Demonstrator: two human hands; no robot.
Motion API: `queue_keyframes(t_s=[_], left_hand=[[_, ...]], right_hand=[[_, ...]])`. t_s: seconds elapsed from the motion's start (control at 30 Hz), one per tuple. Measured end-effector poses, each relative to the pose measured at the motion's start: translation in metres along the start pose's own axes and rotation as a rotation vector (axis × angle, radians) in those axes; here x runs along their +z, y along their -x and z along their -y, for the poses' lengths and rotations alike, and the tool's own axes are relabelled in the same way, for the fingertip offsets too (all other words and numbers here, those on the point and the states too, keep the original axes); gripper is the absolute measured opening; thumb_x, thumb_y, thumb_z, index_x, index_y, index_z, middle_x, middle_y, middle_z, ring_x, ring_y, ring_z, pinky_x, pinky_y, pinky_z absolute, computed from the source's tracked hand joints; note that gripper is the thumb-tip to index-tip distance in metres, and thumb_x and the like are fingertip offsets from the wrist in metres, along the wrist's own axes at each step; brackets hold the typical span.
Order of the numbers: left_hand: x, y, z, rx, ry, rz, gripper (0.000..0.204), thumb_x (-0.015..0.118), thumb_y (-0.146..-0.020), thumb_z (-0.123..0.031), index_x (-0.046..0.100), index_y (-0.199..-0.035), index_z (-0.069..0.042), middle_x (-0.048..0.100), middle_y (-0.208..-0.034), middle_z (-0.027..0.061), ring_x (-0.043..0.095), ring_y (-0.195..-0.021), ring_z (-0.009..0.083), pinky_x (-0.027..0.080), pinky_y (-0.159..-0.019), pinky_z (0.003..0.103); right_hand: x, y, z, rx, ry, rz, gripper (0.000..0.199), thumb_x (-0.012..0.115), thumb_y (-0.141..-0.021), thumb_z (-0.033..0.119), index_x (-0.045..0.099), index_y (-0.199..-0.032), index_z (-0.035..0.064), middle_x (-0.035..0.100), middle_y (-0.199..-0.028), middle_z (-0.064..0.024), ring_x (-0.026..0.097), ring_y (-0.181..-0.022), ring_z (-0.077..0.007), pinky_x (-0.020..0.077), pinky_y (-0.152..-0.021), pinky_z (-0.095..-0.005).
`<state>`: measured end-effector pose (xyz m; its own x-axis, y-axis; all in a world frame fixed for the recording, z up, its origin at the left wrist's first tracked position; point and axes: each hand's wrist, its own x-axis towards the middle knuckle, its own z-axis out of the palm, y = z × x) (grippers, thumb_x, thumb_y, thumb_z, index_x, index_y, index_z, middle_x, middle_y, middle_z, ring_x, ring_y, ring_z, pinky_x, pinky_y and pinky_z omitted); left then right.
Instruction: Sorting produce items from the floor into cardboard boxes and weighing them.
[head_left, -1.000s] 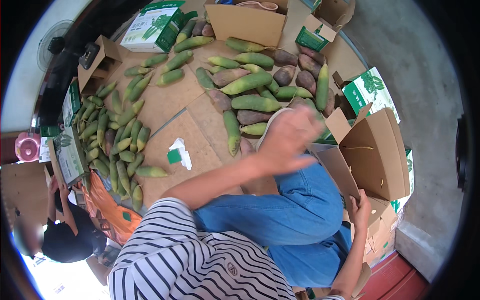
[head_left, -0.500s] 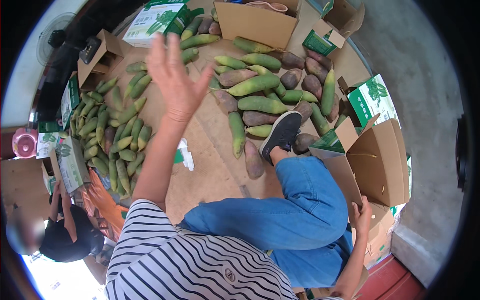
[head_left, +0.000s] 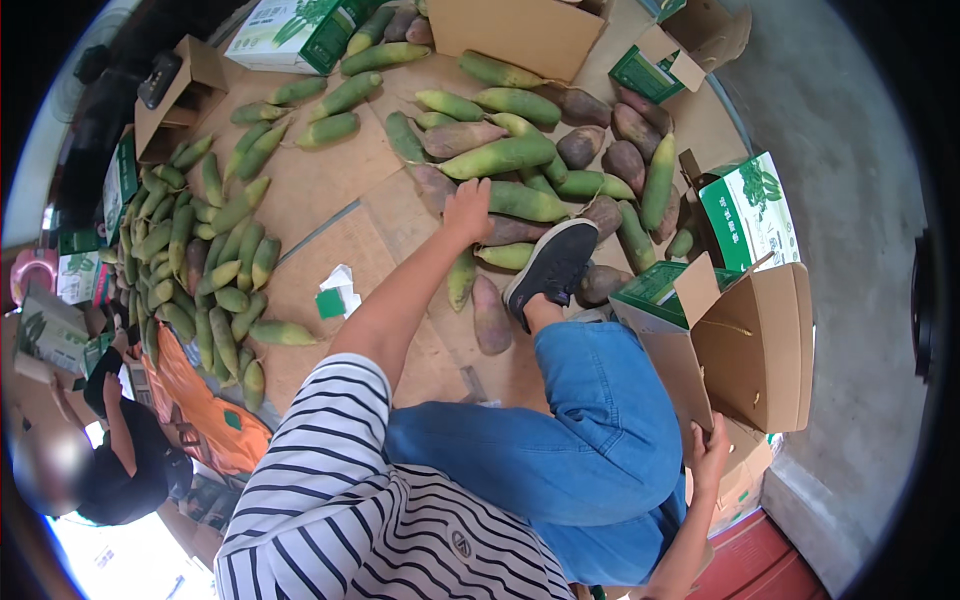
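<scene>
Left hand (head_left: 467,208) on green shoot (head_left: 522,202)

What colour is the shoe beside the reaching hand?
Black with a white sole edge, shoe, seen in the head view.

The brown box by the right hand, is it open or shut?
Open. The box has its flaps raised and spread, with the brown inside showing. The right hand touches its lower edge. What it holds cannot be seen.

Bare cardboard floor (head_left: 310,190) is lying open at the left; piled green shoots (head_left: 510,155) and a dark shoe (head_left: 550,265) are crowding the right.
</scene>
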<state>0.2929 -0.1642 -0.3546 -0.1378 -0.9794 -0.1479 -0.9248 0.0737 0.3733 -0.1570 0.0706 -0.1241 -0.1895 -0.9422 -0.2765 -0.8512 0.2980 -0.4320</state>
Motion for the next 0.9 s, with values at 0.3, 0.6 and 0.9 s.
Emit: queue_keyframes(t_s=[0.3,0.6,0.9], left_hand=[[-0.016,-0.011,-0.027,-0.026,-0.284,0.182,0.06,0.08,-0.062,-0.035,0.057,-0.11,-0.009,0.048,-0.116,0.0139,0.045,-0.113,0.0306,0.043,-0.087,0.045],[0.003,0.141,-0.009,-0.562,0.981,0.403,0.063,0.071,-0.072,-0.052,0.064,-0.112,-0.004,0.067,-0.097,0.0096,0.063,-0.093,0.0187,0.049,-0.079,0.031],[-0.17,0.123,-0.159,0.533,0.64,0.072,0.068,0.078,-0.066,-0.037,0.053,-0.12,-0.005,0.056,-0.11,0.0141,0.055,-0.103,0.0312,0.045,-0.086,0.04]], right_hand=[[-0.003,0.0,-0.004,0.004,0.039,-0.039,0.018,0.063,-0.083,0.005,0.055,-0.098,0.0027,0.061,-0.088,-0.0196,0.06,-0.084,-0.0358,0.0473,-0.074,-0.0358],[0.001,-0.003,-0.001,-0.048,0.088,-0.047,0.02,0.065,-0.08,0.006,0.055,-0.098,0.0043,0.06,-0.088,-0.019,0.06,-0.083,-0.0376,0.0478,-0.071,-0.0385],[-0.005,0.001,-0.003,-0.05,0.061,-0.023,0.018,0.061,-0.08,0.004,0.055,-0.096,0.0042,0.061,-0.087,-0.0188,0.06,-0.081,-0.0371,0.0477,-0.07,-0.0382]])
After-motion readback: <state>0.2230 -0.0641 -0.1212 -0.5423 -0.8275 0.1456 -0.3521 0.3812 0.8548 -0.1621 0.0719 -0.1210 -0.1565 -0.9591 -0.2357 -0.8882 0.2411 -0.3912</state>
